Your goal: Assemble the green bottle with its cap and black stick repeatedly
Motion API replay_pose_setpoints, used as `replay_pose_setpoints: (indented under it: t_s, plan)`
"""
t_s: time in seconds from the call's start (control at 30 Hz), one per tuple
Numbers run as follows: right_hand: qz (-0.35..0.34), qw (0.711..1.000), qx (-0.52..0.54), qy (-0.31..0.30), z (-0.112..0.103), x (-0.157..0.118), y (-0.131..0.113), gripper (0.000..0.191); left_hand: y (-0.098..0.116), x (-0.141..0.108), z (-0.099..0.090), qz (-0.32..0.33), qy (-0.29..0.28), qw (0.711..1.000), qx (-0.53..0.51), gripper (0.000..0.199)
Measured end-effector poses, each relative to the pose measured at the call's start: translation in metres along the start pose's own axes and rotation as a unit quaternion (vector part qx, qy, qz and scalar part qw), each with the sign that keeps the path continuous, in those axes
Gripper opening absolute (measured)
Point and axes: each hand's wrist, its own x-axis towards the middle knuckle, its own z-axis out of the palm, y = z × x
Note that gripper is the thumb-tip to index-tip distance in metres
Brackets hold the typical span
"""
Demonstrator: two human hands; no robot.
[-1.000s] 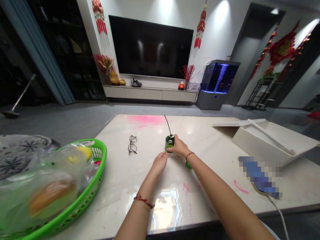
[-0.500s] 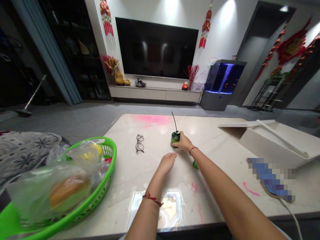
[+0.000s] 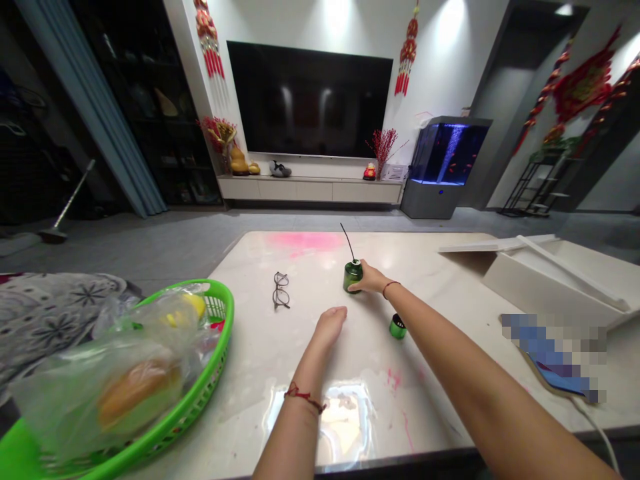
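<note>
The right hand (image 3: pixel 372 277) clasps a green bottle (image 3: pixel 352 275). At the bottle's seven o'clock is the left hand (image 3: pixel 331 325), how open unclear.

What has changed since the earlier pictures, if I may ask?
The left hand has drawn back from the base of the translucent green bottle. The bottle, in the right hand, has shifted slightly toward the far edge of the glossy white table. More of the small, open-topped green cylinder now shows. The right hand's hold, the thin-framed eyeglasses and the green plastic basket are unchanged.
</note>
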Motion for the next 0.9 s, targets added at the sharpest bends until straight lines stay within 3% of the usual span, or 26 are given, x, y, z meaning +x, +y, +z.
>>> replay_pose_setpoints:
  t_s: [0.13,0.2,0.3,0.5,0.9]
  plan:
    - [-0.007,0.999,0.034,-0.007,-0.015,-0.003,0.002,0.096,0.002,-0.002,-0.001,-0.007,0.002,1.000,-0.007,0.023]
    - [-0.002,0.999,0.046,0.024,-0.022,-0.004,0.002,0.088,0.002,-0.002,-0.001,-0.009,0.003,1.000,-0.009,0.022]
    - [-0.047,0.997,0.042,0.054,-0.028,-0.002,0.001,0.067,0.002,-0.002,-0.002,-0.012,0.003,1.000,-0.010,0.023]
    - [-0.100,0.994,-0.017,0.046,-0.033,0.010,-0.008,0.035,0.005,-0.005,-0.004,-0.014,-0.008,1.000,-0.005,0.027]
    - [-0.102,0.990,-0.096,0.025,-0.044,0.014,-0.018,0.026,0.003,-0.002,-0.004,-0.023,-0.013,1.000,0.006,0.025]
